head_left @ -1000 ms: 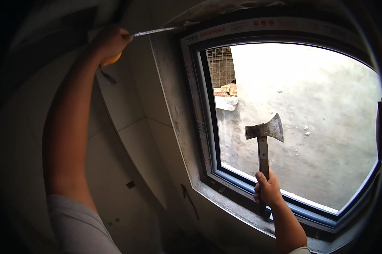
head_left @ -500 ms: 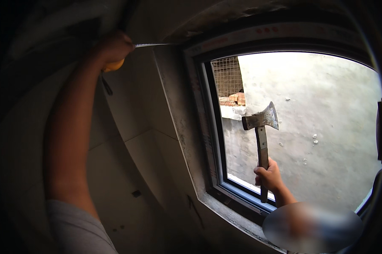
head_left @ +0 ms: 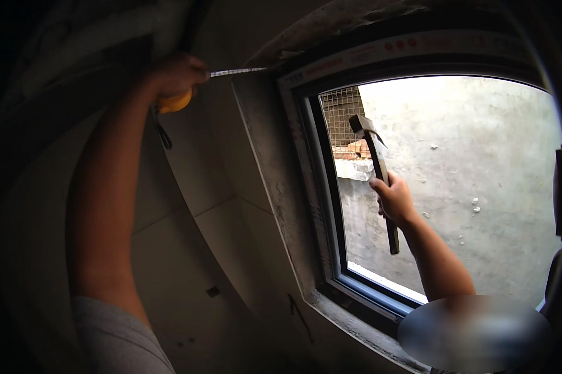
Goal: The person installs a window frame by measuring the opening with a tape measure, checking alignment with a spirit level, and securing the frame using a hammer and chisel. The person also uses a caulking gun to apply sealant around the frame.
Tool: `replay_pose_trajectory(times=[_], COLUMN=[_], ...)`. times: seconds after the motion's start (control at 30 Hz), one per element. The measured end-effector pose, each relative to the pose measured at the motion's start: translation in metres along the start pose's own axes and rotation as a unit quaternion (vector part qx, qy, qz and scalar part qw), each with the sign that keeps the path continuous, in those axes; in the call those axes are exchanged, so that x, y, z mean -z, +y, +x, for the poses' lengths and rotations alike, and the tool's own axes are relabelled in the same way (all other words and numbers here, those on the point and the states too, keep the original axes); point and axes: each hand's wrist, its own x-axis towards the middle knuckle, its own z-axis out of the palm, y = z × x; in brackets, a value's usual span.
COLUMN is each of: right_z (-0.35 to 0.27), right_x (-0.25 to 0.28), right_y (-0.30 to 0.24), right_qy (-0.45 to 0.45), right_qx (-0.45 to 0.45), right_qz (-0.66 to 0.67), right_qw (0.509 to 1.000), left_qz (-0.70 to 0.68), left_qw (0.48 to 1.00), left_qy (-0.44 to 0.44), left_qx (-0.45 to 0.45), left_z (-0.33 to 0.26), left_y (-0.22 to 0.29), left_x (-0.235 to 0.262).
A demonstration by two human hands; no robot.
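While my left hand (head_left: 175, 75) clamps the light yellow tape measure (head_left: 173, 103), my right hand (head_left: 393, 198) grips the head-heavy hatchet (head_left: 374, 168) mid-handle.

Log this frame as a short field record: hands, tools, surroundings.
left hand: left hand raised high, gripping a yellow tape measure
tape: tape blade drawn out toward the window frame top corner
right hand: right hand gripping a hatchet by its handle, head up
setting: pale wall panels left of window; grey outside wall beyond glass
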Motion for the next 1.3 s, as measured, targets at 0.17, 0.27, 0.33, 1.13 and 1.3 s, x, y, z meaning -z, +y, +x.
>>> replay_pose_trajectory(times=[0.17, 0.27, 0.33, 1.13, 1.3], right_z=[0.047, 0.07, 0.091, 0.157, 0.167], right_x=[-0.007, -0.006, -0.029, -0.019, -0.014], right_y=[-0.027, -0.045, -0.043, -0.098, -0.093], right_qy=[0.013, 0.018, 0.021, 0.058, 0.082], right_qx=[0.036, 0.03, 0.02, 0.051, 0.012], right_qz=[-0.028, 0.005, -0.001, -0.07, -0.099], right_qw=[0.999, 0.999, 1.0, 0.995, 0.992], left_qz=[-0.022, -0.005, -0.022, 0.029, 0.026], left_qw=[0.999, 0.998, 0.996, 0.998, 0.998], left_qy=[-0.034, -0.052, -0.069, -0.054, -0.058], left_qx=[-0.01, -0.041, -0.044, -0.009, -0.016], left_z=[0.021, 0.034, 0.048, 0.051, 0.052], left_y=[0.029, 0.044, 0.019, 0.052, 0.057], left_x=[-0.002, 0.01, -0.018, -0.015, -0.016])
